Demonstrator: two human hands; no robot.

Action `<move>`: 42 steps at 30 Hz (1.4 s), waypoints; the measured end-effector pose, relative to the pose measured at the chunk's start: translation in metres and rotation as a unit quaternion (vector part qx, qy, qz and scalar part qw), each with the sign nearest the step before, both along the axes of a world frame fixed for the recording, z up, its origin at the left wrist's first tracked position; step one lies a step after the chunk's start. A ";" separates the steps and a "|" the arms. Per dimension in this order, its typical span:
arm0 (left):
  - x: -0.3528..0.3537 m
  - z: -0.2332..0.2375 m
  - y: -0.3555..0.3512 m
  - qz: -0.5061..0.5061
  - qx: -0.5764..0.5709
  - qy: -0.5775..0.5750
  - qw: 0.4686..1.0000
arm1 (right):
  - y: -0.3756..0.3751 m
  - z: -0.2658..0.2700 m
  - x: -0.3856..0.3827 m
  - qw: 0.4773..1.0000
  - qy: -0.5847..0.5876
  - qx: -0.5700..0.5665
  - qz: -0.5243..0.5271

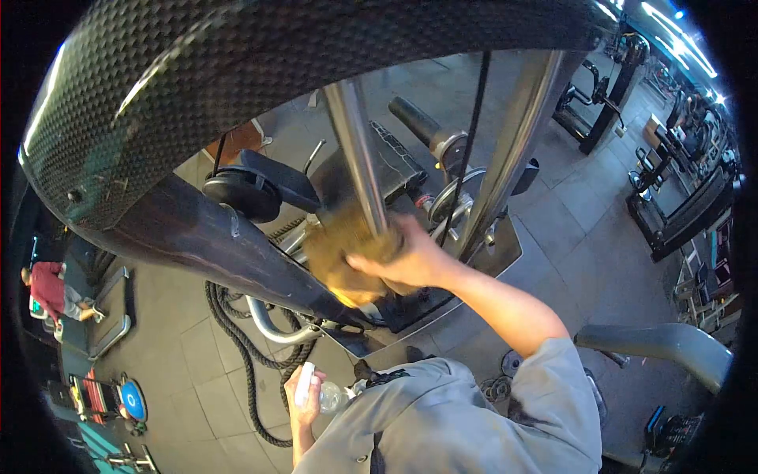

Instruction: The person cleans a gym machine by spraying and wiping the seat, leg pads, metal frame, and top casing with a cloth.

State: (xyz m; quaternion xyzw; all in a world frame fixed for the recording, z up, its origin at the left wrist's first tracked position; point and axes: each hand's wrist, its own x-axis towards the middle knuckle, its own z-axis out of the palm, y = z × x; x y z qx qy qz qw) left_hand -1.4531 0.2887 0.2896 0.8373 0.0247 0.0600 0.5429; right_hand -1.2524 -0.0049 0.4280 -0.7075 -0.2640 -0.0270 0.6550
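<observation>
My right hand (407, 257) is closed around a brownish-yellow cloth (339, 245), which is wrapped against an upright steel guide rod (354, 134) of a weight machine. The cloth is blurred by motion. Low at my left side, my left hand (303, 397) grips a spray bottle (330, 397) with a white trigger head and a clear body. Part of the bottle is hidden by my grey shirt. A second steel rod (513, 150) and a black cable (475, 126) run beside the first rod.
The machine's dark curved frame (237, 63) arches close overhead. A thick black rope (245, 347) lies on the tiled floor at left. A grey padded bar (663, 344) juts in at right. Another person (49, 292) is on a treadmill (112, 316) at far left.
</observation>
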 end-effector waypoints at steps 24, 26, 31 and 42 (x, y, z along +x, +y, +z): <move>0.028 0.013 -0.024 -0.075 0.030 -0.037 0.996 | -0.077 0.075 -0.074 0.865 -0.302 0.024 -0.400; 0.026 0.015 -0.023 -0.064 0.030 -0.024 0.997 | -0.079 0.082 -0.084 0.858 -0.251 0.119 -0.431; 0.024 0.010 -0.020 -0.049 0.041 -0.011 0.998 | -0.055 0.079 -0.028 0.890 -0.321 0.142 -0.291; 0.030 -0.005 -0.030 -0.064 0.040 -0.028 0.997 | -0.048 0.053 0.011 0.844 -0.430 -0.060 -0.315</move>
